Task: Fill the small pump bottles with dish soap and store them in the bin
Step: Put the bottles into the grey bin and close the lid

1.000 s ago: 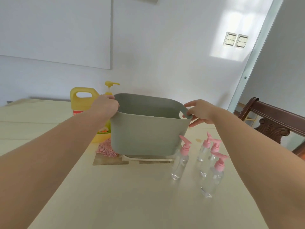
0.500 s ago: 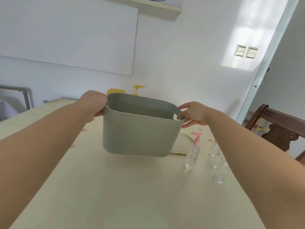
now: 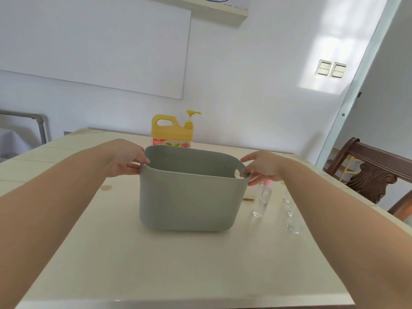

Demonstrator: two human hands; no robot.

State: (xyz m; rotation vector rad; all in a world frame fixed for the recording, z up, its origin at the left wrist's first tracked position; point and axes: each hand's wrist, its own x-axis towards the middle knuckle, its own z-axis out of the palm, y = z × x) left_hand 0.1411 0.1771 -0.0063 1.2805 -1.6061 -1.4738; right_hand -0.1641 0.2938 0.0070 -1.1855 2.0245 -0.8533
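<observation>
A grey plastic bin (image 3: 189, 201) stands on the pale table (image 3: 156, 264) in front of me. My left hand (image 3: 124, 159) holds its left handle, thumb over the rim. My right hand (image 3: 262, 167) grips the right handle, fingers through the cut-out. Behind the bin stands a yellow dish soap jug (image 3: 170, 131) with a pump. To the bin's right is a clear small pump bottle (image 3: 262, 200) with a pink top. More clear bottles (image 3: 289, 217) sit further right, mostly hidden by my right forearm.
A dark carved wooden chair (image 3: 374, 172) is at the table's right side. A metal pipe frame (image 3: 33, 123) stands at the far left. The wall lies just behind the table's far edge.
Both hands brought the bin from the back of the table toward me and lowered it onto the tabletop. The soap jug behind it is now uncovered.
</observation>
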